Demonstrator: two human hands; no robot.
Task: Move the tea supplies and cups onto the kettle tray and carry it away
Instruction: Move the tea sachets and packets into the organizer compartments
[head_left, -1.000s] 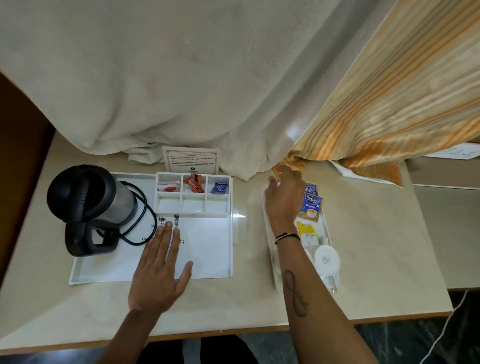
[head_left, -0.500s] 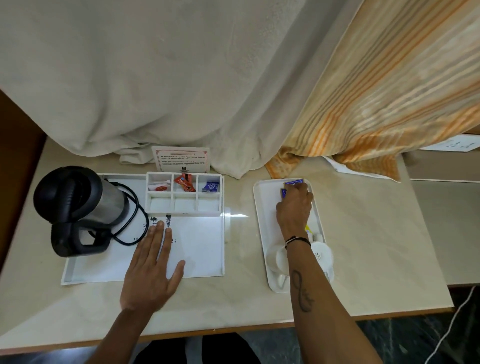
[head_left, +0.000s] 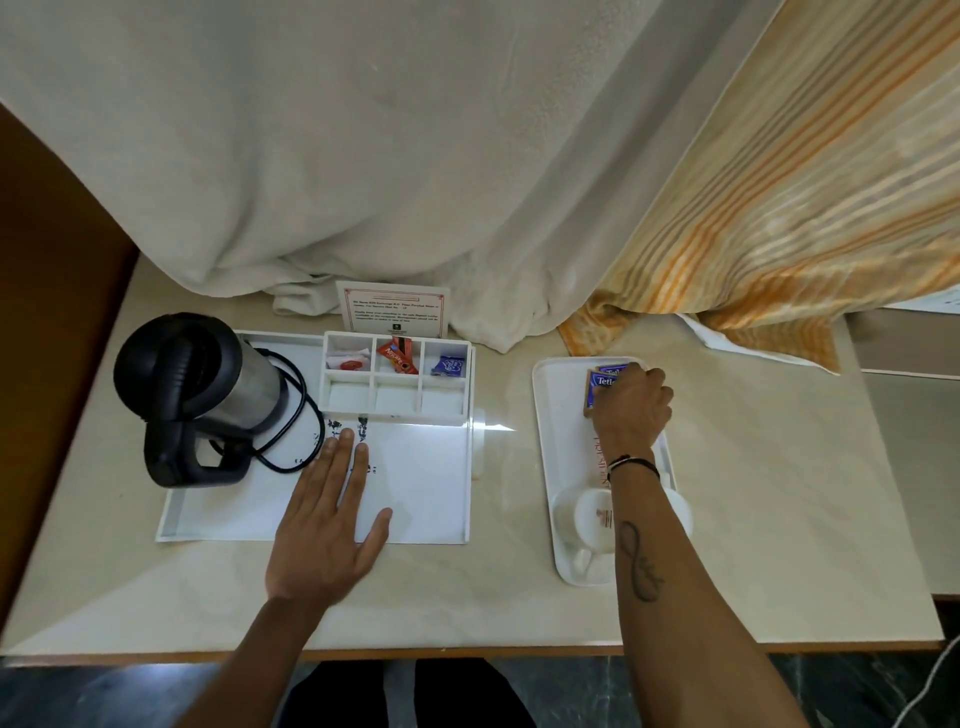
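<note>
A big kettle tray (head_left: 415, 493) sits on the table (head_left: 779, 493) with the kettle (head_left: 202, 384) on it, and the left hand (head_left: 327, 525) lies flat and open on it, holding nothing. On the small tray (head_left: 558, 431) to the right, the right hand (head_left: 631, 410) is curled over the tea bags (head_left: 597, 387) at the far end, with a cup (head_left: 584, 514) near its wrist. I think it should pinch all the bags together so none slip, then lift them across to the big tray.
</note>
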